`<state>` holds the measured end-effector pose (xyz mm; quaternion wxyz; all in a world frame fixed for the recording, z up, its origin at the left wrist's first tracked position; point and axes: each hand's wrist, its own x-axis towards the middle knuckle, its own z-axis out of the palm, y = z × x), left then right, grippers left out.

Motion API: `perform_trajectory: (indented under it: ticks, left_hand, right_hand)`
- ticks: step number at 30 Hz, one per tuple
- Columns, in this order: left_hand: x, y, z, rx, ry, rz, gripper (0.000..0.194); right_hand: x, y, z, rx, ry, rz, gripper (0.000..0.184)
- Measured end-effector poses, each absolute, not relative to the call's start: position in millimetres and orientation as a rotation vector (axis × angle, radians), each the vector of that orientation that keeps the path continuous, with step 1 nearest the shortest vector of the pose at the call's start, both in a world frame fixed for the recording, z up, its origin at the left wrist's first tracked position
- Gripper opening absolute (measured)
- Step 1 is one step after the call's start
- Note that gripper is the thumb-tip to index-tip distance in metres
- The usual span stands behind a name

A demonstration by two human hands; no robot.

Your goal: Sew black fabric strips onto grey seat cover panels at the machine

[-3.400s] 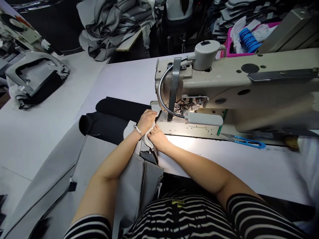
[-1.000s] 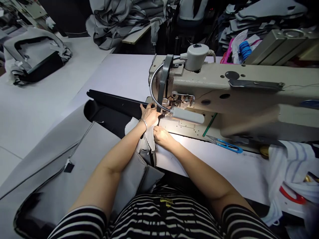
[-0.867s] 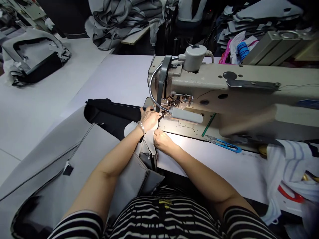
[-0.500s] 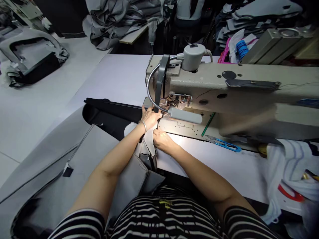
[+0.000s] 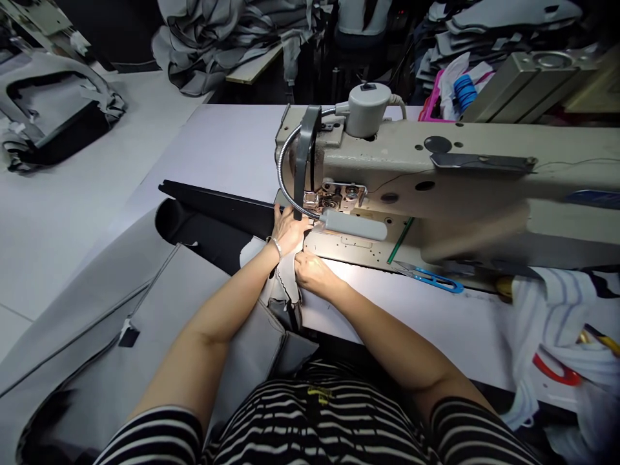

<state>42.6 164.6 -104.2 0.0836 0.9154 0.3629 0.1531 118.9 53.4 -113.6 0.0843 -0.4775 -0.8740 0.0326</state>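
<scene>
A beige industrial sewing machine (image 5: 436, 168) stands on the white table (image 5: 223, 148). A grey fabric cover (image 5: 159, 310) with a black panel (image 5: 213, 219) lies in front of it and runs under the needle area. My left hand (image 5: 287, 229), with a bracelet on the wrist, presses flat on the fabric just left of the presser foot. My right hand (image 5: 310, 271) pinches the white-backed fabric edge just in front of the needle plate. The machine's lamp (image 5: 353, 225) lights the plate.
Blue-handled snips (image 5: 431, 279) lie on the machine bed to the right. White cloth and red-handled scissors (image 5: 557, 371) sit at the right edge. Another grey and black cover (image 5: 53, 123) lies at the far left. Piles of grey fabric (image 5: 217, 39) fill the background.
The black panel has slid away from me past the needle. Both hands stay at the presser foot, shifting only slightly with the fabric.
</scene>
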Motion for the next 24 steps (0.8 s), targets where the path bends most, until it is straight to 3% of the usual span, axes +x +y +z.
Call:
perform_trajectory:
  ticks: [24]
  left_hand:
    - [45.8,165.4,-104.3,2.595,1.104,0.482,0.014]
  right_hand:
    - [123.8,54.5,-107.7,-1.471,-2.607,0.221,0.02]
